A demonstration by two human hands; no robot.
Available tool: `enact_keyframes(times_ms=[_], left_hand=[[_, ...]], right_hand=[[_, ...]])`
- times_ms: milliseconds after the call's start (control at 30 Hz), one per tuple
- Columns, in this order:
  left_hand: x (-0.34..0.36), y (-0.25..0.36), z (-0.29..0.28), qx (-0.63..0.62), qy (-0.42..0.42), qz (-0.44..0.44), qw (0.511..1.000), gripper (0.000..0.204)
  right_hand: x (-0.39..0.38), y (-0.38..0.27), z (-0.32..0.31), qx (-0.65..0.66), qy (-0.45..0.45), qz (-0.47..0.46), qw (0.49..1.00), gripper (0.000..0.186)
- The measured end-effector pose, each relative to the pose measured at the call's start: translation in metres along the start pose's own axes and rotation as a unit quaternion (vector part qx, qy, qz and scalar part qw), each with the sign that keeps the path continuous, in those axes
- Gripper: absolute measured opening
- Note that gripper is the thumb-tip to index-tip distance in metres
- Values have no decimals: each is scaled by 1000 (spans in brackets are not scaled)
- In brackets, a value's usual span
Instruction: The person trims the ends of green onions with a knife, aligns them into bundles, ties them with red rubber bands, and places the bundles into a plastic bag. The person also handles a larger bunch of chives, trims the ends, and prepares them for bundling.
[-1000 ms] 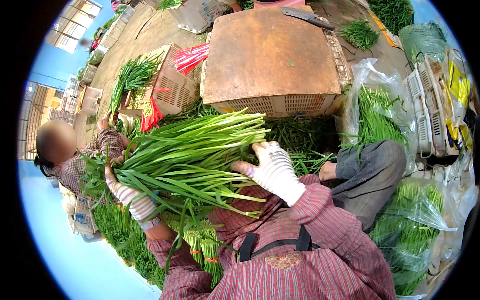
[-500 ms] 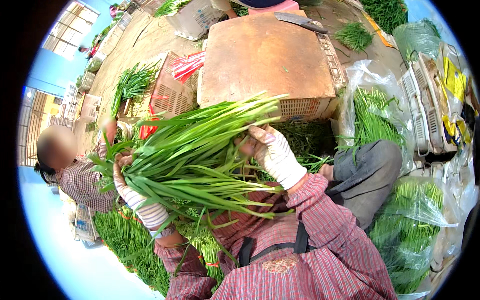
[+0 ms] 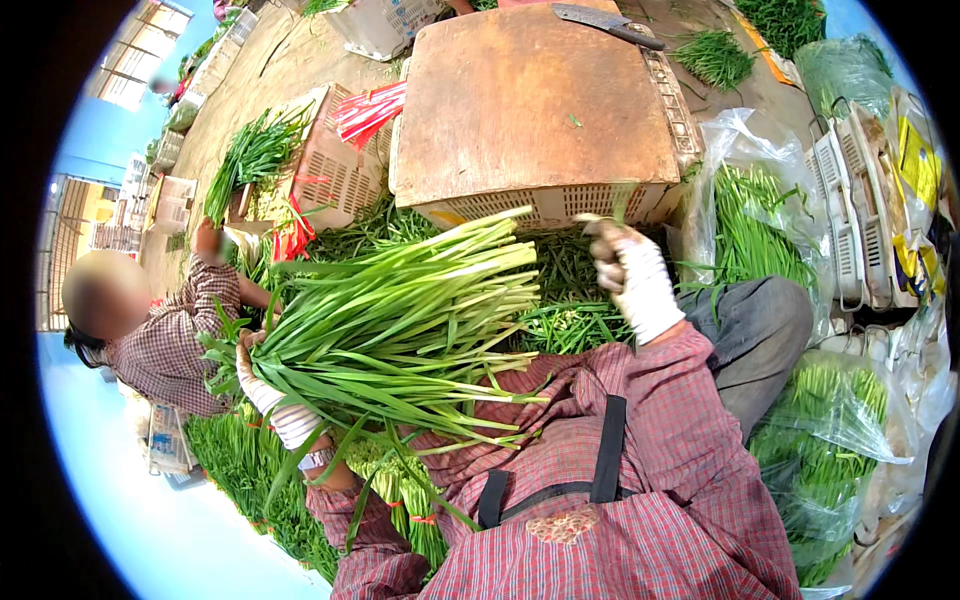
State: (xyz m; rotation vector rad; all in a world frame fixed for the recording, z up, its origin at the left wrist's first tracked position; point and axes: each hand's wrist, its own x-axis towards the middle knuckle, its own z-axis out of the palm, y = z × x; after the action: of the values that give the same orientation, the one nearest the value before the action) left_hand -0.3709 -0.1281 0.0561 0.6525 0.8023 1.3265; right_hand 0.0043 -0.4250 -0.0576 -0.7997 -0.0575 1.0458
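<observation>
A big loose bundle of long flat green leaves with pale stem ends lies across my lap. My left hand, in a striped fingerless glove, grips its leafy left end, partly hidden by leaves. My right hand, gloved alike, is raised to the right of the pale ends, fingers curled; a blurred green streak is at its fingertips, and I cannot make out what it holds. Below lie tied bunches and loose trimmed greens.
A board on a crate stands in front, a cleaver on it. Red-and-white ties lie beside it. A co-worker sits at left by a crate. Bagged greens and stacked crates are at right.
My right hand has left the bundle, moving up and right. The bundle's pale ends now lie apart from it. My left hand still grips the leafy end.
</observation>
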Motion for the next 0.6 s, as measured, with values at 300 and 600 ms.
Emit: enact_keyframes(times_ms=[300,600], left_hand=[[-5,-2,-1,-37,-81,-4,996,22],[-44,1,48,-64,-178,-7,982,25]], right_hand=[[-75,22,102,-617,1,-33,786,78],[5,108,99,-187,-29,129,973,25]])
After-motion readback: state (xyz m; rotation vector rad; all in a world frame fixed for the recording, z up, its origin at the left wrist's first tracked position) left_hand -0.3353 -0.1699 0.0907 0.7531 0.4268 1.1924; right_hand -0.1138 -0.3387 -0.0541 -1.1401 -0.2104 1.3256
